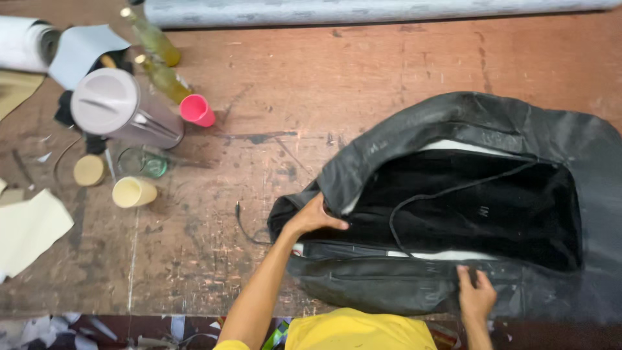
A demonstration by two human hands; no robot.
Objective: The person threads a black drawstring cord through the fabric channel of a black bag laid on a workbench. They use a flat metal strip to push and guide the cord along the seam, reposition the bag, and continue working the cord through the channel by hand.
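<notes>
Head view: left hand [315, 217] gripped the left end of a large black fabric bag [466, 207], fingers curled over the edge of its opening and closed on the cloth. Right hand [476, 295] pinched the near edge of the bag, thumb and fingers pressed together on the fabric by the zip line; whether it held a zip puller could not be told. Bag lay on the right half of a worn brown wooden table [363, 71], mouth wide open, dark lining and a thin black cord [414, 201] showing inside, a white strip at the near rim. Judged progress: bag open and spread, zip not closed, both edges well apart, so most of the handling looked left to do. Far left stood a grey lidded steel jug [120, 110], a pink plastic cup [197, 110], two yellowish glass bottles [159, 58], a cream cup [134, 192]. Long pale roll [363, 11] lay along the far edge.
</notes>
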